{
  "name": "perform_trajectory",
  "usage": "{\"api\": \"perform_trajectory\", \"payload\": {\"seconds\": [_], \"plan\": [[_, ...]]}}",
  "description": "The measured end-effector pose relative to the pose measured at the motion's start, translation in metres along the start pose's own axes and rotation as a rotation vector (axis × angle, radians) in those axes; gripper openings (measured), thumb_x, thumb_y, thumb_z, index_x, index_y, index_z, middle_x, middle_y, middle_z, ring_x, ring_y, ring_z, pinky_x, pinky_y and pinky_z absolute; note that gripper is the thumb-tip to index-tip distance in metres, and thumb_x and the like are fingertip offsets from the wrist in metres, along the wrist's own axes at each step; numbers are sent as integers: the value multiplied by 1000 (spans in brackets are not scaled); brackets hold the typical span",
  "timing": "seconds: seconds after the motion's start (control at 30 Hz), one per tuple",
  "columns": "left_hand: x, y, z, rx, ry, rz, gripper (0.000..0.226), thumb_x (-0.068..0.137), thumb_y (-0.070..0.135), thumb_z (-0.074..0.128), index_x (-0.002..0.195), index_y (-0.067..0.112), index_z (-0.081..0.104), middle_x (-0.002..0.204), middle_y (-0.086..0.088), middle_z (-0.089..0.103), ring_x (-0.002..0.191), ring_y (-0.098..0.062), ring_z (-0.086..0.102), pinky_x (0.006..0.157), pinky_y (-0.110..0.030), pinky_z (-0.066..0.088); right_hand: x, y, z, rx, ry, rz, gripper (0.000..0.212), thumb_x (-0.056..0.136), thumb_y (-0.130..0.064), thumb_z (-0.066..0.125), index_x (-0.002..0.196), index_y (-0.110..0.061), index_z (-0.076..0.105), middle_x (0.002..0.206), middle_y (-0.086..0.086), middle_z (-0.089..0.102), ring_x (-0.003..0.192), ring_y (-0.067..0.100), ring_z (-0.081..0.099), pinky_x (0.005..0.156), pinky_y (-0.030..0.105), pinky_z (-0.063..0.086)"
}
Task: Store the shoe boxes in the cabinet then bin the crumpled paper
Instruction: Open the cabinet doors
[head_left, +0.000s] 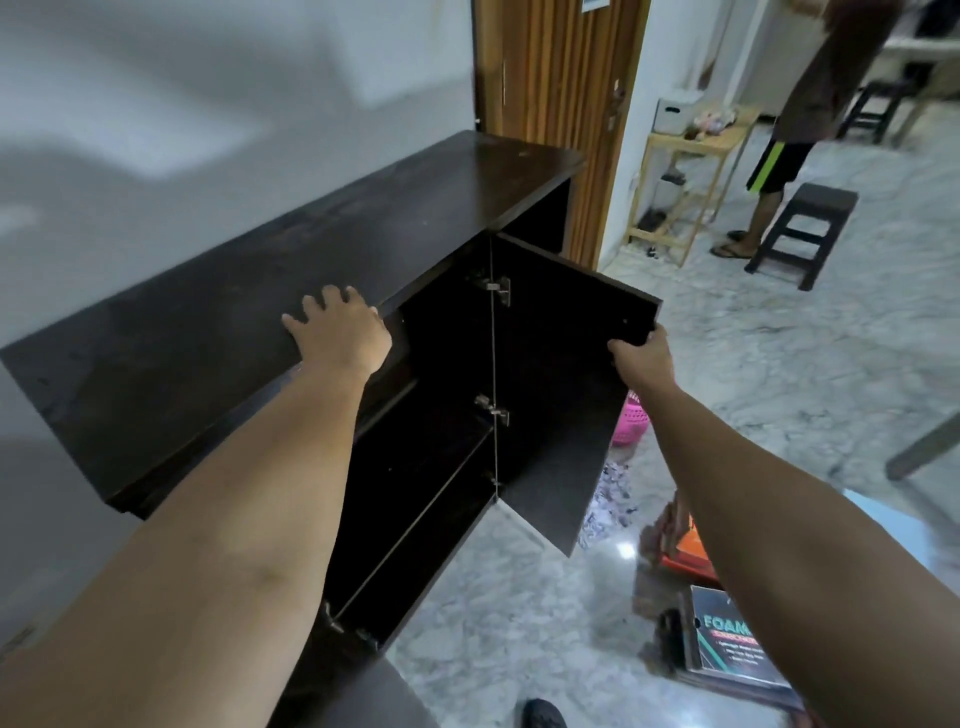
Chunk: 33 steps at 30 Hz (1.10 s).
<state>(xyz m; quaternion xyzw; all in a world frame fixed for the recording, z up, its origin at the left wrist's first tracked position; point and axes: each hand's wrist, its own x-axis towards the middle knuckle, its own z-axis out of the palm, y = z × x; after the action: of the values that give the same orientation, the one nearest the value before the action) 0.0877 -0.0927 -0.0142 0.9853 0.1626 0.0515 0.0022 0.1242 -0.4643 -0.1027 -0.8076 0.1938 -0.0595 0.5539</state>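
A dark wooden cabinet (249, 291) stands against the grey wall. Its right door (566, 374) is swung open, showing dark shelves inside. My right hand (641, 358) grips the top outer corner of that door. My left hand (340, 327) lies flat on the cabinet top near its front edge, fingers spread. On the floor to the right lie shoe boxes: a dark one with "FOAM" printed on it (727, 649) and an orange one (693, 551), partly hidden by my right arm. Crumpled paper (608, 499) lies on the floor behind the door.
A pink basket (626, 421) sits on the marble floor behind the door. Farther right a person stands by a dark stool (802, 228) and a light wooden shoe rack (680, 176). A wooden door is behind the cabinet.
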Motion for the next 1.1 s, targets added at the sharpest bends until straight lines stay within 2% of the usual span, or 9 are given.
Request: {"api": "perform_trajectory", "payload": {"seconds": [0.2, 0.33, 0.4, 0.6, 0.77, 0.87, 0.93, 1.03, 1.1], "plan": [[21, 28, 8, -38, 3, 270, 55, 108, 32, 26, 160, 16, 24, 168, -4, 22, 156, -28, 18, 122, -62, 18, 29, -13, 9, 101, 16, 48, 101, 81, -45, 76, 159, -13, 21, 156, 17, 44, 140, 40, 47, 113, 53, 45], [18, 26, 27, 54, 169, 263, 55, 104, 29, 33, 157, 17, 32, 163, -4, 35, 151, -27, 31, 120, -57, 29, 50, -13, 22, 111, -12, 125, 114, 80, -53, 75, 162, -8, 12, 159, 18, 40, 145, 42, 41, 118, 54, 39], [21, 26, 31, 79, 204, 258, 55, 102, 26, 38, 156, 17, 35, 161, -4, 39, 150, -27, 34, 119, -55, 31, 52, -10, 34, 121, -27, 162, 120, 83, -51, 75, 163, -5, -2, 165, 19, 30, 150, 41, 32, 122, 52, 32], [23, 29, 34, 59, 256, 218, 55, 100, 24, 45, 154, 20, 39, 160, -1, 42, 149, -24, 36, 120, -53, 31, 50, 1, 64, 60, -3, 167, 115, 92, -39, 71, 161, -1, -13, 172, 17, 5, 159, 33, 10, 124, 45, 22], [23, 29, 36, 79, 257, 230, 57, 98, 27, 45, 154, 19, 39, 160, -3, 42, 149, -26, 37, 119, -54, 32, 43, 7, 53, 104, -28, 169, 115, 85, -45, 75, 164, -10, -1, 169, 15, 23, 153, 38, 29, 123, 52, 32], [22, 32, 32, 68, 249, 229, 59, 98, 27, 45, 155, 17, 37, 160, -5, 40, 149, -28, 35, 119, -56, 30, 31, 14, 27, 173, -146, 218, 111, 79, -52, 78, 163, -21, 13, 161, 11, 39, 142, 39, 45, 104, 59, 50], [18, 38, 28, 33, 215, 200, 61, 97, 27, 46, 156, 16, 34, 162, -7, 36, 150, -30, 31, 120, -58, 26, 13, 14, 4, 128, -222, 248, 115, 68, -63, 80, 159, -25, 22, 157, 7, 44, 135, 37, 52, 90, 56, 56], [-1, 54, 31, -33, 219, 219, 61, 94, 23, 50, 153, 17, 37, 160, -10, 38, 149, -37, 28, 118, -64, 19, -20, 29, -29, 89, -211, 222, 110, 76, -56, 81, 159, -16, 22, 154, 2, 43, 135, 29, 48, 106, 53, 47], [-28, 73, 40, -110, 243, 358, 57, 91, 20, 53, 148, 17, 45, 151, -10, 49, 144, -37, 37, 116, -65, 21, -52, 43, -51, 31, -166, 246, 104, 88, -41, 78, 162, -8, 13, 161, 15, 37, 144, 35, 41, 111, 48, 44]]}}
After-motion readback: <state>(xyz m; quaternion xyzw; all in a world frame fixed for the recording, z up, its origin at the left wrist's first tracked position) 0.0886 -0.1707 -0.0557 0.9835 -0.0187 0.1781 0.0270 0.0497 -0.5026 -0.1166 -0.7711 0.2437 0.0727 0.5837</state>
